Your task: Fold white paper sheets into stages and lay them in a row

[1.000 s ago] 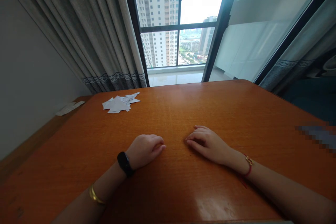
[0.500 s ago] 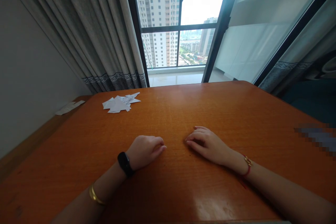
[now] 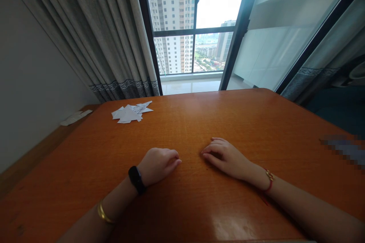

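Note:
My left hand [image 3: 159,163] rests on the wooden table [image 3: 182,209] with its fingers curled under and the thumb close to the index finger. No object shows in it. To its right, across a small gap, my right hand [image 3: 224,157] lies palm down and relaxed. Its thumb stands apart from the bent fingers, and only the tabletop is beneath it. A small heap of torn white paper pieces [image 3: 129,114] lies beyond my left hand, towards the far left of the table. Neither hand touches the paper.
More pale paper [image 3: 75,117] lies on a wooden ledge by the left wall. A blurred, pixelated patch [image 3: 346,150] covers something at the right edge. Past the far table edge hang grey curtains [image 3: 114,38], beside a dark-framed window [image 3: 195,30].

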Available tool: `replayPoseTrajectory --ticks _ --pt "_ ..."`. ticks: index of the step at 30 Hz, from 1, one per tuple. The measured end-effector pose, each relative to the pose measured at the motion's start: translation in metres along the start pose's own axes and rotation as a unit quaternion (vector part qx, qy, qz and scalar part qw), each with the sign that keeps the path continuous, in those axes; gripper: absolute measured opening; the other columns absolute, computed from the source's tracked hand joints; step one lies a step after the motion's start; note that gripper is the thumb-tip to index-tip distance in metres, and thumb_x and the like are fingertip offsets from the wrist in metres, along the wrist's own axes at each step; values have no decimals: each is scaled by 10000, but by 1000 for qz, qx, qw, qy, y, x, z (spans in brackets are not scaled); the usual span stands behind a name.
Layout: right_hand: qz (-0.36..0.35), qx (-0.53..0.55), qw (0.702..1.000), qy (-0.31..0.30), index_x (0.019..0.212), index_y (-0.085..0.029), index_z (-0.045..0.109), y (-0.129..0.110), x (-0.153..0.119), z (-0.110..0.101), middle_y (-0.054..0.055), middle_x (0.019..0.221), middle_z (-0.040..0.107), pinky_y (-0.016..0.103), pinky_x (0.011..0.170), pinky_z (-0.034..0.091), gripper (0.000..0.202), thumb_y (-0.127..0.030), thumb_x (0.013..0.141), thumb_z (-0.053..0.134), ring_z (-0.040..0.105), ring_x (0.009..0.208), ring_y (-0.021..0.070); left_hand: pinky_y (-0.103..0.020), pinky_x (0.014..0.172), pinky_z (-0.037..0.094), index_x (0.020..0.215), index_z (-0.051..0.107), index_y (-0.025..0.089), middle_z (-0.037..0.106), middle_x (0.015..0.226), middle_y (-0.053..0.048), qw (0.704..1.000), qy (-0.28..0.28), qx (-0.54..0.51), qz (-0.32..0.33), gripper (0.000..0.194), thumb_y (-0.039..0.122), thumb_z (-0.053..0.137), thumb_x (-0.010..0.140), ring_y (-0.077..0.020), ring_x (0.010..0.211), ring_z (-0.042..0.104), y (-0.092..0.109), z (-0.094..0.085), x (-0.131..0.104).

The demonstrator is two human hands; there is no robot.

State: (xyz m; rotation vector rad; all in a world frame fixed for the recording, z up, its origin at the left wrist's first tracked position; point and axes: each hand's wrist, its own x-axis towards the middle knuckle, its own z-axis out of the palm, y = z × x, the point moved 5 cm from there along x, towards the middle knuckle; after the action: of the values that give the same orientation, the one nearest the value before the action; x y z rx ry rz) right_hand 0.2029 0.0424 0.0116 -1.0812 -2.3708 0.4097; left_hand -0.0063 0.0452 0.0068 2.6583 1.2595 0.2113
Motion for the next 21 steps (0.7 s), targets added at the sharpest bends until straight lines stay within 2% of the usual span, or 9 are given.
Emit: replayPoseTrajectory --ticks 21 --pt "4 -5 1000 -4 886 -222 684 1 0 1 17 847 712 351 890 417 152 -252 892 536 612 800 165 -267 656 414 917 638 229 701 845 -20 1000 -8 2 -5 265 395 431 922 -177 754 645 1 1 0"
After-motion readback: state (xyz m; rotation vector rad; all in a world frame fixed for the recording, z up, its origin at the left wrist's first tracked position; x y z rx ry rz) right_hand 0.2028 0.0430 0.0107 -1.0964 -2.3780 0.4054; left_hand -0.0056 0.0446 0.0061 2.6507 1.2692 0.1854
